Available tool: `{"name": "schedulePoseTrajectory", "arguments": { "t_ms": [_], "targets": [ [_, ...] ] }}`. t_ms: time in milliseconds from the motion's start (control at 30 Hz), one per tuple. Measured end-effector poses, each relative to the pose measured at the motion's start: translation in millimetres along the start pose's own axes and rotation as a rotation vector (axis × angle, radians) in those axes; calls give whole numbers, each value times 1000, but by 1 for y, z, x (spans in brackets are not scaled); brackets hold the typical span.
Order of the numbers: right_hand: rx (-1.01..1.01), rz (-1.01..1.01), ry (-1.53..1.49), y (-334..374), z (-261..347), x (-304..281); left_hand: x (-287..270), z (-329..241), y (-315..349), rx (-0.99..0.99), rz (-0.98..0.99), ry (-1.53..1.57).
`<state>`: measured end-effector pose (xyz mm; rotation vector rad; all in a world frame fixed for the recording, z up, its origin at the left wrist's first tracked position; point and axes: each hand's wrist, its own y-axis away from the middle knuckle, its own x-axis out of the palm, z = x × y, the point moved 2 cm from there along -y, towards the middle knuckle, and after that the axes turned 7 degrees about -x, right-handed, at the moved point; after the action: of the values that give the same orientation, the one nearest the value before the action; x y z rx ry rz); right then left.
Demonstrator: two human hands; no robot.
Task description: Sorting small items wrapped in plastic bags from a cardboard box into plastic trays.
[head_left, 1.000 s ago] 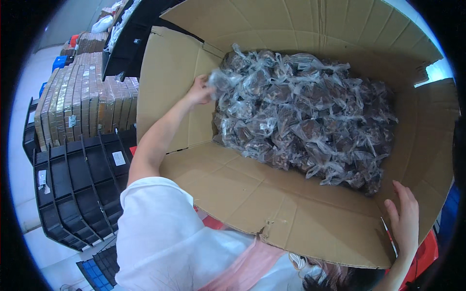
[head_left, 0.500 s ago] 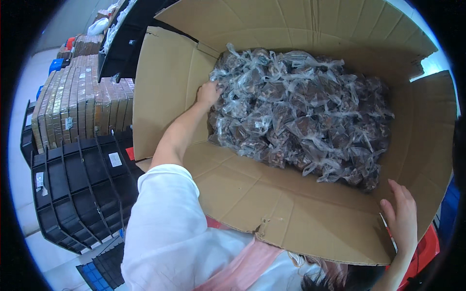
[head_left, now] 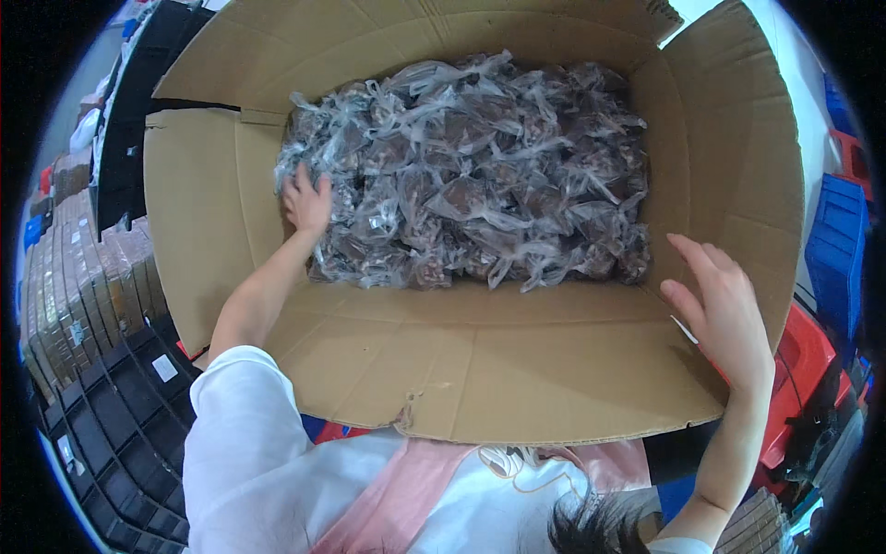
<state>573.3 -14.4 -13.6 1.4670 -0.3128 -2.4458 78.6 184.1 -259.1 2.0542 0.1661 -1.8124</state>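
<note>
A large open cardboard box (head_left: 517, 379) stands before me, its flaps folded outward. Inside lie many clear plastic bags (head_left: 461, 175) of dark brown lumpy pieces, packed close together with their knotted tops up. My left hand (head_left: 306, 201) rests on the bags at the left end, fingers spread, with nothing visibly gripped. Over the right front corner of the box, my right hand (head_left: 724, 300) is open and empty, fingers apart and pointing toward the bags. A thin white strip (head_left: 684, 329) shows beside its thumb; what it is I cannot make out.
At the left stand a black ribbed plastic crate (head_left: 115, 420) and a stack of flat brown cartons (head_left: 88, 286). A black panel (head_left: 138, 129) rises behind the box's left flap. On the right are blue crates (head_left: 835, 249) and a red plastic item (head_left: 798, 374).
The view has swung right, so the box sits further left and higher. My left hand has moved from the bags' left edge onto them, and my right hand reaches further over the box.
</note>
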Motion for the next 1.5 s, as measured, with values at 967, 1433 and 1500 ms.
{"name": "schedulePoseTrajectory", "arguments": {
  "t_ms": [967, 1433, 1500],
  "targets": [
    [-57, -47, -41, -9, 5, -4, 11, -237, 78, 1042, -45, -333],
    [-46, -78, -49, -6, 5, -7, 22, -203, 84, 1283, 73, -54],
    [-43, -78, -46, -5, 5, -7, 18, -210, 84, 1232, 171, 20]
  ]
}}
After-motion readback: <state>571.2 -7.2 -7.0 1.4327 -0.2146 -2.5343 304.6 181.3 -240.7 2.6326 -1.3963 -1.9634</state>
